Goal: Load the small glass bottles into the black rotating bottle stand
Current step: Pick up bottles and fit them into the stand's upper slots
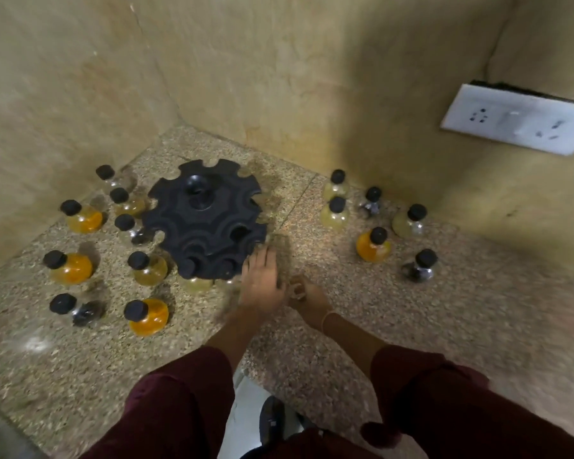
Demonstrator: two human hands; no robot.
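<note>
The black rotating bottle stand [206,220] sits on the speckled stone counter near the corner. Black caps show in its front slots [188,267], with a pale yellow bottle body [196,285] hanging below the rim. Several small round glass bottles with black caps stand left of it, such as an orange one [148,317] and a pale one [148,269]. Several more stand to the right, including an orange one [373,248]. My left hand [260,283] lies flat with fingers extended, touching the stand's front right edge. My right hand [307,294] is curled just beside it, and what it holds is blurred.
Two beige walls meet behind the stand and close off the back and left. A white socket plate [517,120] is on the right wall. The counter's front edge [242,369] runs below my dark red sleeves, with the floor and a shoe beneath.
</note>
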